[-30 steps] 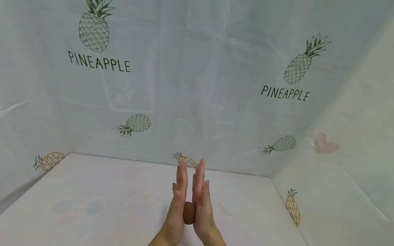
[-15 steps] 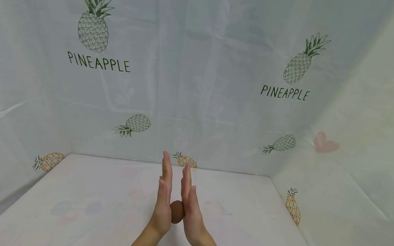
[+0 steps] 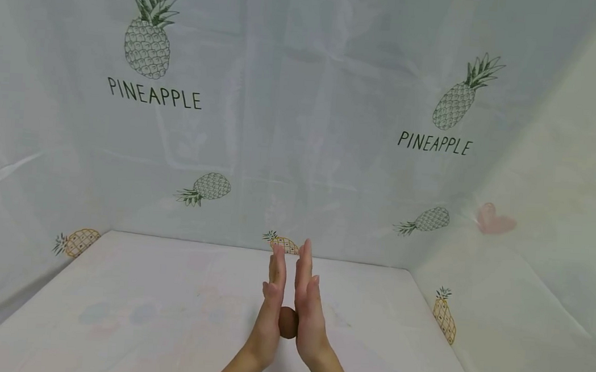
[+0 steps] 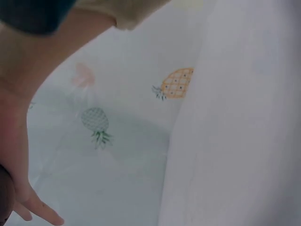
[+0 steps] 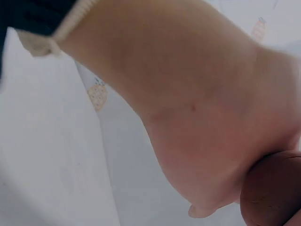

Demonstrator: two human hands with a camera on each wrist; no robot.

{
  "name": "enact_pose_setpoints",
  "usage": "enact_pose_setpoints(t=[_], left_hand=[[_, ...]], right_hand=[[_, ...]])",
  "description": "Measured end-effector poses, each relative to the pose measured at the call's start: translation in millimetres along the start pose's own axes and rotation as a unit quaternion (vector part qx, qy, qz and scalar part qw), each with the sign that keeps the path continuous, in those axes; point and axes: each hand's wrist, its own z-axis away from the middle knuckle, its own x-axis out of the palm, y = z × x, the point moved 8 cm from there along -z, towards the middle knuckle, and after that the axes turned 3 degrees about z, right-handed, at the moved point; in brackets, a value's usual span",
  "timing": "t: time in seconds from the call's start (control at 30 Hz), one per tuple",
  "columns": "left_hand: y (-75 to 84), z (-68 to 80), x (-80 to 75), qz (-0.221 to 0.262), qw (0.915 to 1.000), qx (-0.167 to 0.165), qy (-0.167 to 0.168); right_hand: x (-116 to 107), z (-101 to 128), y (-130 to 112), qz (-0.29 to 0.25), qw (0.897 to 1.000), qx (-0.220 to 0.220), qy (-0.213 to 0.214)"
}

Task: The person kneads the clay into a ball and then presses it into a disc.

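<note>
**Pressing a brown ball between flat palms**

Starting big: pineapple-print sheet (image 3: 302, 123) fills the upper frame, white table (image 3: 132, 307) the bottom. Lower center, left hand (image 3: 268, 315) and right hand (image 3: 309, 317) stand palm to palm, fingers straight, squeezing a small brown ball (image 3: 287, 322) between them.

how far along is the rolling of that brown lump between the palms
Done: the brown lump already looks round and sits off the table, squeezed between the left hand and right hand. In hand: both palms press it, fingers straight and pointing away. Left: any further rounding and setting it down; its hidden sides can't be judged.
</note>
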Motion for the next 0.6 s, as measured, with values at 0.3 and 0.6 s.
enact_pose_setpoints(t=[0.3, 0.6], left_hand=[[2.4, 8.3, 12.9, -0.001, 0.9998, -0.016, -0.012], [19.2, 10.7, 14.6, -0.004, 0.9999, 0.003, -0.015]], right_hand=[[-22.1, -3.1, 12.2, -0.02, 0.998, 0.03, 0.044], [-20.0, -4.0, 24.4, -0.042, 0.997, 0.049, 0.04]])
